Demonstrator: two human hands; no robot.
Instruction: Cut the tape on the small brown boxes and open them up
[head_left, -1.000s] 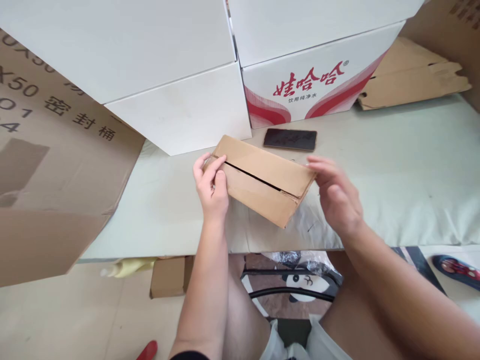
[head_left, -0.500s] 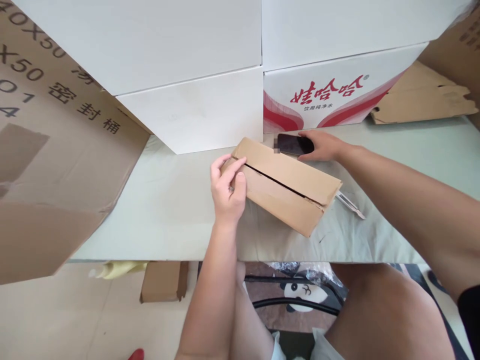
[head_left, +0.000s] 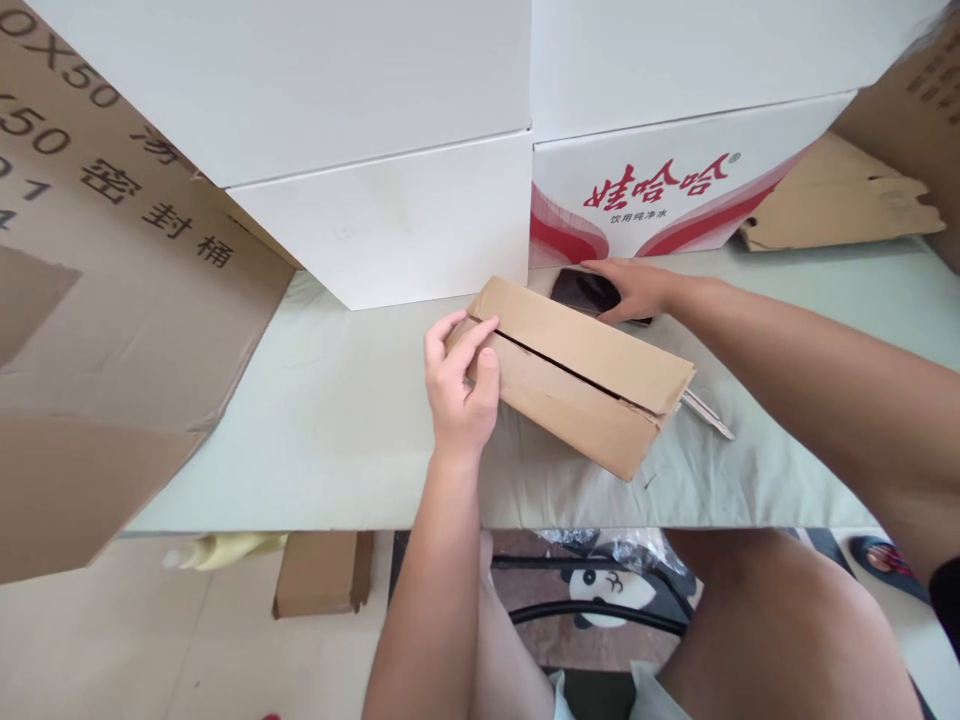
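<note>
A closed brown cardboard box [head_left: 577, 370] lies slantwise on the pale green cloth, a dark slit running between its top flaps. My left hand [head_left: 463, 375] grips the box's left end, fingers over the top edge and thumb on the near flap. Behind the box is a black smartphone [head_left: 581, 290], partly covered by my right hand [head_left: 634, 287]. The right fingers and thumb span the phone across its width, at opposite edges. A slim utility knife [head_left: 707, 414] lies by the box's right end, partly hidden under it.
White cartons [head_left: 390, 220] are stacked at the back, one of them a carton with red printing [head_left: 660, 200]. A large brown carton [head_left: 142, 330] stands at left. Flattened cardboard [head_left: 840, 200] lies back right. Below the cloth's front edge, a small brown box [head_left: 319, 573] sits on the floor.
My right hand has slid slightly left over the phone, and part of the phone now shows beneath the palm. My left hand still grips the box. The view has shifted a little.
</note>
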